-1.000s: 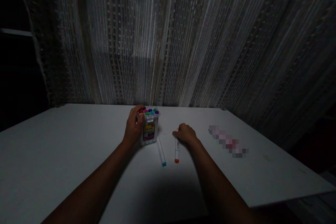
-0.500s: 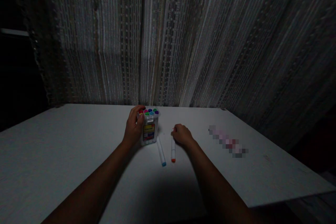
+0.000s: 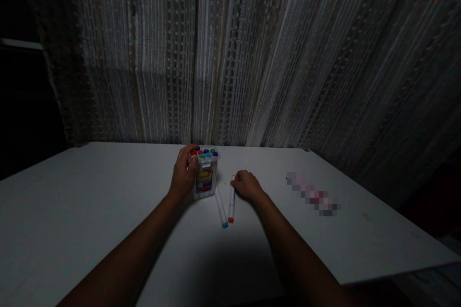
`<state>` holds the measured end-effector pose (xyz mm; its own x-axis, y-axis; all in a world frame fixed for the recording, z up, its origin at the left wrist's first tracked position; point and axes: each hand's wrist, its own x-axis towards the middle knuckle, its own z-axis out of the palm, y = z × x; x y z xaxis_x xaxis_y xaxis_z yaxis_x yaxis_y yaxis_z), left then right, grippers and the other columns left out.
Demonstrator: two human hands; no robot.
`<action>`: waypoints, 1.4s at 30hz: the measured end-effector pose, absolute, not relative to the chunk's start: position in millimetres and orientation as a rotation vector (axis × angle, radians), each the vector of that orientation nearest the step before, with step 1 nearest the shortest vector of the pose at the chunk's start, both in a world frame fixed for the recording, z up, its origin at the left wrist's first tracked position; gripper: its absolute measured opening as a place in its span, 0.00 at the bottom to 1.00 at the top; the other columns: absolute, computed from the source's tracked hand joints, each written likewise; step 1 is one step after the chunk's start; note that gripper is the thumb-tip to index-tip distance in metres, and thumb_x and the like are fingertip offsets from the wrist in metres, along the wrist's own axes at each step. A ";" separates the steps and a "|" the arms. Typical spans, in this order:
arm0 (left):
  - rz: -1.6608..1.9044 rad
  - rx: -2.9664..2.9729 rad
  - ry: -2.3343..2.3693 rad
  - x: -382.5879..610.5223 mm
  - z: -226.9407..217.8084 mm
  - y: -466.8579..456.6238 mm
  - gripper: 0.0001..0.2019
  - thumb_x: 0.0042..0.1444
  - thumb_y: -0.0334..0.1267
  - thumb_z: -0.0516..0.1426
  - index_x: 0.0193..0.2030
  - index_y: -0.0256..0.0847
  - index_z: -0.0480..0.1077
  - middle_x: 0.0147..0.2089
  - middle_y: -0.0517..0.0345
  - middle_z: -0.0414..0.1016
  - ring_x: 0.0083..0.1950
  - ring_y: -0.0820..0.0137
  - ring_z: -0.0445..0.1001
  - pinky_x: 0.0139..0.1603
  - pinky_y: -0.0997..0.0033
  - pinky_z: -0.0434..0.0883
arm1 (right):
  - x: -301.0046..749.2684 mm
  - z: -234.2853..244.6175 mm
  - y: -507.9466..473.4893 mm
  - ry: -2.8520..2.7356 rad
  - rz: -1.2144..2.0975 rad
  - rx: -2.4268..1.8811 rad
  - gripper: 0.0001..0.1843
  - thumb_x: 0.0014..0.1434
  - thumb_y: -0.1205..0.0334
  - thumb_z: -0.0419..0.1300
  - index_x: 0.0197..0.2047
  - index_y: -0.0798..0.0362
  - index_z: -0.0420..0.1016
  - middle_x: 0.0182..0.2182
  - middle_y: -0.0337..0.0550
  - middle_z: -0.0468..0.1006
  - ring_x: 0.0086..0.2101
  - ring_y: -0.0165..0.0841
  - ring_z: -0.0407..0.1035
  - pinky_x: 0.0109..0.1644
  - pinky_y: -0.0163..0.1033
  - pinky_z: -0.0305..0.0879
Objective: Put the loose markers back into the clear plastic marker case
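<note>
My left hand (image 3: 183,172) is wrapped round the left side of a clear plastic marker case (image 3: 205,180), which stands upright on the table. Several markers with coloured ends show at its top, and a dark label is on its front. A white marker with a blue end (image 3: 221,207) lies on the table, its far end close by the case's base. Just right of it is a white marker with an orange end (image 3: 231,206). My right hand (image 3: 247,185) has its fingers closed on the far end of this orange marker; the fingertips are partly hidden.
The white table (image 3: 108,211) reaches back to a striped, patterned curtain (image 3: 230,57). On the right lies a pixelated long object (image 3: 311,194) that I cannot make out. The table's right edge slants toward the front corner. Lighting is dim.
My right hand has moved a little left with the orange-ended marker, bringing it closer to the blue-ended one. My left hand and the case have stayed in place.
</note>
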<state>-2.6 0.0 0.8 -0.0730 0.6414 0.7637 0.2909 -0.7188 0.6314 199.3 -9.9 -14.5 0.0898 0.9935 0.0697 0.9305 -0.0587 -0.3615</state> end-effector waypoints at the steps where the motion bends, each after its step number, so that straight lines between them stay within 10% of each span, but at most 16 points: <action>1: 1.861 1.928 1.016 -2.6 1.0 -0.2 0.22 0.57 0.53 0.44 0.47 0.39 0.64 0.48 0.50 0.66 0.52 0.61 0.66 0.55 0.59 0.62 | 199.4 -14.9 -9.7 -1.910 0.286 -2.057 0.09 0.51 0.59 0.57 0.33 0.54 0.73 0.33 0.45 0.77 0.36 0.34 0.70 0.32 0.33 0.54; 42: 1.850 1.914 1.026 -2.1 0.6 0.5 0.22 0.57 0.54 0.45 0.47 0.39 0.64 0.48 0.50 0.66 0.52 0.61 0.66 0.55 0.59 0.62 | 198.6 -18.7 -8.3 -1.944 0.294 -2.042 0.11 0.50 0.57 0.56 0.33 0.54 0.75 0.33 0.47 0.78 0.33 0.33 0.70 0.31 0.34 0.54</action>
